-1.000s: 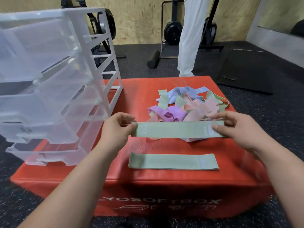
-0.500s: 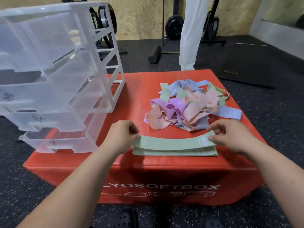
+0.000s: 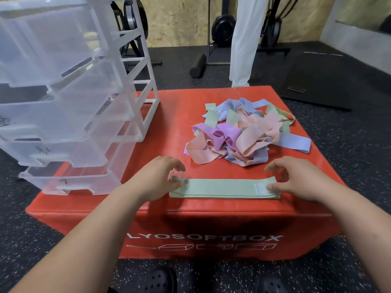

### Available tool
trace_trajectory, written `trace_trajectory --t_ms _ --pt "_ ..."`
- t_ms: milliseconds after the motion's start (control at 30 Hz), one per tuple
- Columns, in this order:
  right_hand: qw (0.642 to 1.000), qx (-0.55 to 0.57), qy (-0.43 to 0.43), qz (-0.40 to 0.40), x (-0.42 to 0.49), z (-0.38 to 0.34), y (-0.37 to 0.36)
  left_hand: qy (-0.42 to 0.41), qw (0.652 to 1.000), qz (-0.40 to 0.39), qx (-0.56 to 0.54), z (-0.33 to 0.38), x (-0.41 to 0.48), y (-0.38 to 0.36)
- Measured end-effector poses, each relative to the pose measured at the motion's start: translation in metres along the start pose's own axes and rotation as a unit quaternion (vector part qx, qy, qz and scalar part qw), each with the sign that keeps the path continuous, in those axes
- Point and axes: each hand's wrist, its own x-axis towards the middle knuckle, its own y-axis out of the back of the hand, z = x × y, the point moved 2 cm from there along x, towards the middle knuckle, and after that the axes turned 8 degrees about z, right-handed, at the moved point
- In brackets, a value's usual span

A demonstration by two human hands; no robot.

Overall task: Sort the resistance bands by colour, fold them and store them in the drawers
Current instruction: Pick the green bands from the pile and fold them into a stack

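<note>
Drawers: no bands seen inside. Your left hand, fingers loose, touches the green bands — stacked flat at the box front, not yet folded. Pile behind: unsorted. Your right hand rests likewise, gripping nothing.

One head-worn wide-angle view looks forward and down, close above the box, drawers at left, floor and wall beyond.
</note>
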Motion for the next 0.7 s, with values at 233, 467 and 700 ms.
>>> trace_trajectory --t_ms 233,467,700 --pt "0.995 -0.041 0.077 -0.053 -0.006 -0.004 -0.009 -0.029 0.998 -0.053 -0.002 0.000 -0.010 -0.003" --pt "0.992 -0.086 0.084 -0.040 -0.003 0.000 -0.009 -0.024 0.999 -0.043 0.005 0.003 -0.014 -0.001" --pt "0.990 -0.093 0.106 -0.029 0.000 0.004 -0.010 -0.034 0.999 -0.042 0.002 -0.002 -0.012 -0.004"
